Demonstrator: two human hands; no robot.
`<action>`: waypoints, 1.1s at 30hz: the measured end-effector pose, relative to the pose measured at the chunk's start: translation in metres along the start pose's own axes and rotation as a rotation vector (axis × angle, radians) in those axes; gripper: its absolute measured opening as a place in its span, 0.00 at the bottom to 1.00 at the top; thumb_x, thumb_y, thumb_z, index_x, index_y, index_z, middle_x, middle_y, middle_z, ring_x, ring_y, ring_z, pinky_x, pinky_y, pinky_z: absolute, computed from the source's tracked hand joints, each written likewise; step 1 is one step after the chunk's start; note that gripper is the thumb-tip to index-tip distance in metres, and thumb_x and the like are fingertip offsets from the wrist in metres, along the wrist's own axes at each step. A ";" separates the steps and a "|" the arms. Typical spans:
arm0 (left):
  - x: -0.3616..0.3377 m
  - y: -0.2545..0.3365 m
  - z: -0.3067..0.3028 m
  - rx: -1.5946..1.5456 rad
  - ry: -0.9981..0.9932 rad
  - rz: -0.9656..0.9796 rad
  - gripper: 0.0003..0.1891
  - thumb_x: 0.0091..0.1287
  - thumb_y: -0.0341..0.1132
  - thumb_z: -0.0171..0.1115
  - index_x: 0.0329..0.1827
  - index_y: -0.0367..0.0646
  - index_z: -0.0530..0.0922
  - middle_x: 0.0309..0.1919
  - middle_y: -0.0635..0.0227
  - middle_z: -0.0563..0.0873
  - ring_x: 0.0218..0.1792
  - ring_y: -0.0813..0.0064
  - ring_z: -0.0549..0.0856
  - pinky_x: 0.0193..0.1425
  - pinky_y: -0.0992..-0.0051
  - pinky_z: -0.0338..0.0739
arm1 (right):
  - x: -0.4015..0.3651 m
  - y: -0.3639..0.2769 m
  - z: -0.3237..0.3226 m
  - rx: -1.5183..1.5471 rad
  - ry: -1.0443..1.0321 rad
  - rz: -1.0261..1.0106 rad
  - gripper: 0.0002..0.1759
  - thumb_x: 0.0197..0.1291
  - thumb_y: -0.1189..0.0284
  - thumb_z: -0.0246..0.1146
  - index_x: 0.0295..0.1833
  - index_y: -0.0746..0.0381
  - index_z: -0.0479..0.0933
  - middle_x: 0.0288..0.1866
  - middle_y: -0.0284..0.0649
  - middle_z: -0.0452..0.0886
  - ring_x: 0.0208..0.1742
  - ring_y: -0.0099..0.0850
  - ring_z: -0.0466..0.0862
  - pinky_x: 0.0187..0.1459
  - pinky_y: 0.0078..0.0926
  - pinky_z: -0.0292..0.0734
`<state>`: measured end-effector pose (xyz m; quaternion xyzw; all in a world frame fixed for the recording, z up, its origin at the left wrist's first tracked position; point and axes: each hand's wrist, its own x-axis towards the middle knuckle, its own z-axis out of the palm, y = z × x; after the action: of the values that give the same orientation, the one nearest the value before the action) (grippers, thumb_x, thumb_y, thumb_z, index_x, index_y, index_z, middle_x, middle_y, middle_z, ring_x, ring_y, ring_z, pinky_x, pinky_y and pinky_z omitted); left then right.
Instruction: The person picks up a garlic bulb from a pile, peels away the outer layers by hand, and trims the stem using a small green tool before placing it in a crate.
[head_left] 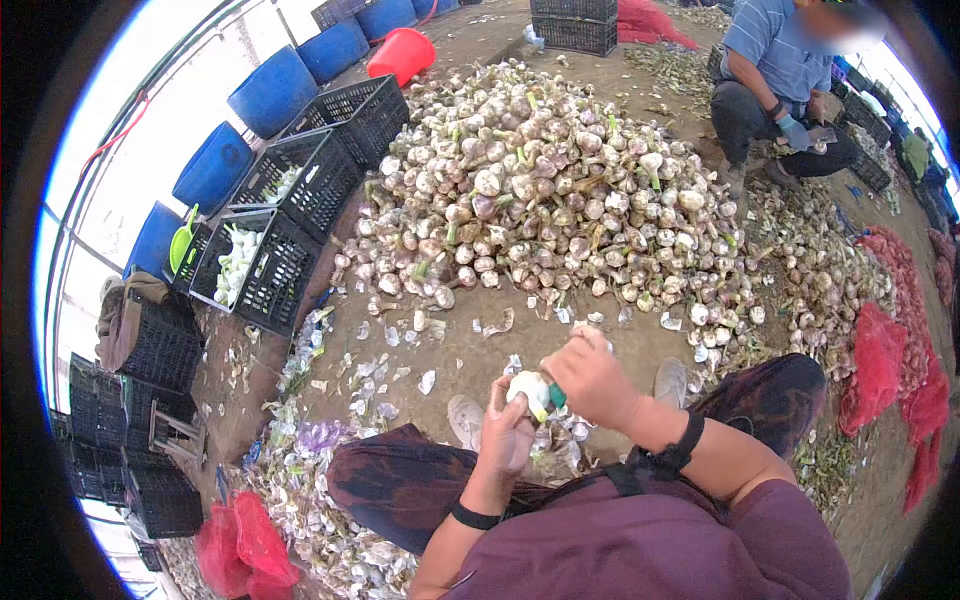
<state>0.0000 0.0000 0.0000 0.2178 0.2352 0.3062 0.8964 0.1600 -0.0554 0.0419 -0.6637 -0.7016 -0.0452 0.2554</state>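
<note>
In my left hand (508,437) is a white garlic bulb (527,388), with the fingers and thumb wrapped round its side. My right hand (592,378) is closed right against the bulb, above and to its right. A small green piece (556,396) shows under the right fingers at the bulb's edge; what it belongs to is hidden. Both hands are over the ground between my knees. In front of them rises a big heap of unpeeled garlic bulbs (540,180), some with green stem stubs.
Black crates (275,270) stand at the left, one with white bulbs. Blue barrels (270,92) and a red bucket (402,55) are behind them. Peeled skins (310,500) litter the ground. Red mesh sacks (872,365) lie at the right. A co-worker (785,80) sits at the far right.
</note>
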 end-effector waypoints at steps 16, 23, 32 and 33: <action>0.002 -0.001 0.004 0.176 0.065 0.101 0.19 0.61 0.26 0.56 0.54 0.44 0.62 0.44 0.67 0.75 0.44 0.75 0.77 0.49 0.74 0.74 | -0.003 -0.016 0.003 0.035 0.068 -0.016 0.05 0.50 0.73 0.54 0.33 0.60 0.74 0.28 0.37 0.75 0.38 0.33 0.75 0.58 0.41 0.63; -0.003 0.004 -0.008 0.106 0.001 -0.165 0.21 0.61 0.33 0.54 0.56 0.37 0.65 0.46 0.59 0.78 0.46 0.67 0.79 0.50 0.70 0.75 | -0.002 0.024 0.007 -0.200 -0.013 0.042 0.04 0.50 0.73 0.53 0.33 0.61 0.71 0.28 0.38 0.74 0.37 0.35 0.74 0.57 0.42 0.63; 0.003 0.001 -0.002 -0.061 0.049 -0.140 0.15 0.69 0.39 0.48 0.54 0.43 0.68 0.46 0.64 0.78 0.46 0.70 0.78 0.51 0.69 0.74 | -0.008 -0.012 -0.008 0.468 0.000 0.287 0.12 0.47 0.73 0.59 0.40 0.62 0.74 0.37 0.43 0.79 0.40 0.41 0.78 0.40 0.36 0.74; 0.002 0.000 0.001 -0.066 0.056 -0.130 0.14 0.70 0.39 0.47 0.54 0.43 0.68 0.47 0.64 0.77 0.46 0.71 0.78 0.51 0.69 0.74 | -0.010 -0.014 -0.002 0.396 0.039 0.217 0.12 0.47 0.73 0.59 0.41 0.62 0.75 0.38 0.43 0.79 0.40 0.41 0.79 0.40 0.36 0.74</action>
<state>0.0020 0.0015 0.0004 0.1637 0.2635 0.2611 0.9141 0.1471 -0.0671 0.0432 -0.6709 -0.6164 0.1085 0.3977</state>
